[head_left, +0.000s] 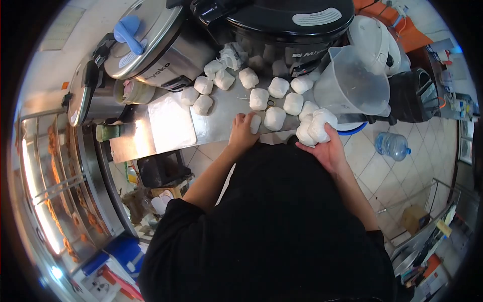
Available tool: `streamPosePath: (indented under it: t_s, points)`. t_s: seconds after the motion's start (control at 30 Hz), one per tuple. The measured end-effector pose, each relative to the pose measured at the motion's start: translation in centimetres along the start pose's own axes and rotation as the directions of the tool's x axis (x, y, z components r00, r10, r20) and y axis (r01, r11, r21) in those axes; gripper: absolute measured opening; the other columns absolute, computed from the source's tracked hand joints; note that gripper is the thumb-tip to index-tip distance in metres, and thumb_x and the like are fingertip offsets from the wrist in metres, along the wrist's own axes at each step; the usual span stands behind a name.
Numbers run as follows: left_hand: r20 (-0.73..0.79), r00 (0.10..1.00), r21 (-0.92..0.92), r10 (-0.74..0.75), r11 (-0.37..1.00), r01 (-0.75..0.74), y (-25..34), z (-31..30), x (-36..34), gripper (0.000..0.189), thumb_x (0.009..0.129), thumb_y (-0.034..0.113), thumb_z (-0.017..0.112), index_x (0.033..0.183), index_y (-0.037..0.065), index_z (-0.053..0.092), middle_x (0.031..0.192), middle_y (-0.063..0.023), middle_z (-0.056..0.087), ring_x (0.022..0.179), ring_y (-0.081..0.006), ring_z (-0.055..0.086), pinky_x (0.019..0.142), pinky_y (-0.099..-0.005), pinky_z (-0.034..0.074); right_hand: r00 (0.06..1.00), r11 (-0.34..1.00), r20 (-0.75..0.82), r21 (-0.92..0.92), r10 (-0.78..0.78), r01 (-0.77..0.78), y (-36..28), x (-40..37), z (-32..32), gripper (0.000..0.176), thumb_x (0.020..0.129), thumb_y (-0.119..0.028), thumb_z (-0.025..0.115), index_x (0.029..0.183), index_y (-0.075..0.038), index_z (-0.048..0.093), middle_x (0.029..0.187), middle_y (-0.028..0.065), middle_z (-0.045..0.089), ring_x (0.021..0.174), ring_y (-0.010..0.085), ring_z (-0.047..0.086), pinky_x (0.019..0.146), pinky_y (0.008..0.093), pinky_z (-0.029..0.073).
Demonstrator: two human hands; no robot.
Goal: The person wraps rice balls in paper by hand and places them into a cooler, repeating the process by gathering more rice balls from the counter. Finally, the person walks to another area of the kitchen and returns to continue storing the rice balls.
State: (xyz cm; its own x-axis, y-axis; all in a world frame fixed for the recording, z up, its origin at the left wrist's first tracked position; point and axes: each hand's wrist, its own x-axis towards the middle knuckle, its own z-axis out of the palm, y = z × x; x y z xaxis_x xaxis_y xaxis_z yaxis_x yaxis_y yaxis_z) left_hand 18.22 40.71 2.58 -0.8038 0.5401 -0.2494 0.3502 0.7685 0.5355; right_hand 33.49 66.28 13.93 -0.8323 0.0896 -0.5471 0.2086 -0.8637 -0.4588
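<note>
My left hand (243,132) is at the front edge of the metal counter, its fingers curled round a small white wrapped bundle (255,124). My right hand (328,149) is closed on a cluster of white wrapped bundles (322,125), held against one another at the right. What is inside the wrapping cannot be seen. Several similar white bundles (274,119) lie on the counter between and beyond my hands. A smaller group of bundles (204,105) sits farther left. Crumpled white wrapping (233,56) lies at the back.
A steel rice cooker (173,58) and a black one (282,40) stand along the back. A clear plastic jug (352,83) is near my right hand. White sheets (172,123) lie on the counter (132,141) at the left. A water bottle (392,146) lies on the floor.
</note>
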Motion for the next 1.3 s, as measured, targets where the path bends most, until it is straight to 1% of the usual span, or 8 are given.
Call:
streamPosePath:
  t_s: [0.13, 0.43, 0.57, 0.63, 0.7, 1.0, 1.17, 1.3]
  points:
    - [-0.197, 0.956, -0.363, -0.217, 0.922, 0.135, 5.3, -1.6, -2.5, 0.074, 0.074, 0.015, 0.080, 0.140, 0.007, 0.048, 0.130, -0.0219, 0.053, 0.122, -0.0410, 0.055, 0.102, -0.0474, 0.048, 0.996, 0.996, -0.017, -0.001, 0.084, -0.084, -2.2, -0.5, -1.1, 0.065, 0.101, -0.043, 0.056, 0.152, -0.010, 0.032, 0.148, 0.0141, 0.045, 0.133, 0.0354, 0.049, 0.105, 0.0640, 0.044]
    - [0.004, 0.715, 0.211, 0.699, 0.698, -0.684, 22.7, -8.0, -6.1, 0.091, 0.071, 0.032, 0.088, 0.149, 0.012, 0.046, 0.148, -0.0159, 0.047, 0.138, -0.0394, 0.041, 0.114, -0.0525, 0.033, 0.934, 0.905, 0.181, 0.250, 0.306, -0.345, -2.7, -1.6, -0.7, 0.064, 0.098, -0.057, 0.048, 0.146, -0.015, 0.046, 0.136, 0.0120, 0.058, 0.123, 0.0316, 0.061, 0.101, 0.0535, 0.051]
    - [-0.129, 0.869, -0.287, 0.478, 0.820, -0.495, 18.6, -7.5, -5.1, 0.091, 0.081, 0.046, 0.081, 0.152, 0.009, 0.039, 0.154, -0.0160, 0.043, 0.142, -0.0384, 0.038, 0.117, -0.0522, 0.028, 0.924, 0.942, 0.271, 0.128, 0.269, -0.312, -1.7, -0.9, -3.4, 0.070, 0.096, -0.061, 0.050, 0.148, -0.016, 0.042, 0.141, 0.0146, 0.054, 0.126, 0.0343, 0.058, 0.098, 0.0626, 0.052]
    - [0.005, 0.984, -0.914, -0.180, 0.398, 0.078, 15.2, -3.8, -2.6, 0.084, 0.085, 0.042, 0.078, 0.149, 0.003, 0.039, 0.147, -0.0213, 0.047, 0.138, -0.0413, 0.043, 0.116, -0.0502, 0.032, 0.905, 0.924, 0.313, 0.159, 0.288, -0.348, -2.5, -1.7, -3.5, 0.071, 0.095, -0.061, 0.050, 0.148, -0.016, 0.042, 0.142, 0.0149, 0.053, 0.127, 0.0352, 0.057, 0.096, 0.0655, 0.051]
    - [-0.162, 0.857, -0.408, -0.490, 0.824, 0.393, 9.2, 2.9, 0.9, 0.083, 0.083, 0.040, 0.080, 0.144, 0.000, 0.040, 0.137, -0.0257, 0.052, 0.130, -0.0436, 0.048, 0.112, -0.0497, 0.037, 0.891, 0.907, 0.332, 0.178, 0.310, -0.382, -3.0, -2.4, -3.7, 0.071, 0.095, -0.062, 0.051, 0.147, -0.015, 0.043, 0.141, 0.0152, 0.054, 0.128, 0.0356, 0.056, 0.094, 0.0670, 0.052]
    - [-0.226, 0.951, -0.044, -0.211, 0.977, 0.207, 6.5, 7.0, 2.1, 0.085, 0.071, 0.024, 0.082, 0.139, -0.004, 0.039, 0.127, -0.0270, 0.057, 0.122, -0.0432, 0.054, 0.103, -0.0503, 0.046, 0.966, 0.975, 0.195, 0.110, 0.168, -0.192, -4.5, -4.9, -6.5, 0.068, 0.096, -0.065, 0.048, 0.147, -0.020, 0.045, 0.143, 0.0156, 0.053, 0.127, 0.0377, 0.057, 0.091, 0.0656, 0.055]
    - [0.056, 0.879, -0.875, -0.473, 0.401, 0.271, 6.5, 2.7, 0.7, 0.078, 0.074, 0.028, 0.081, 0.136, -0.003, 0.045, 0.123, -0.0281, 0.060, 0.112, -0.0406, 0.061, 0.095, -0.0438, 0.052, 0.981, 0.980, 0.154, 0.142, 0.118, -0.141, -5.2, -5.6, -8.1, 0.075, 0.094, -0.067, 0.047, 0.149, -0.016, 0.041, 0.144, 0.0181, 0.051, 0.127, 0.0401, 0.057, 0.090, 0.0644, 0.056]
    - [-0.190, 0.844, -0.831, -0.501, 0.540, 0.132, 3.0, 2.0, 6.1, 0.081, 0.072, 0.032, 0.083, 0.136, -0.001, 0.045, 0.123, -0.0260, 0.060, 0.111, -0.0415, 0.061, 0.097, -0.0435, 0.051, 0.975, 0.986, 0.221, 0.150, 0.039, -0.074, -6.2, -6.5, -7.6, 0.080, 0.093, -0.068, 0.047, 0.150, -0.013, 0.039, 0.145, 0.0203, 0.050, 0.131, 0.0437, 0.053, 0.091, 0.0639, 0.056]
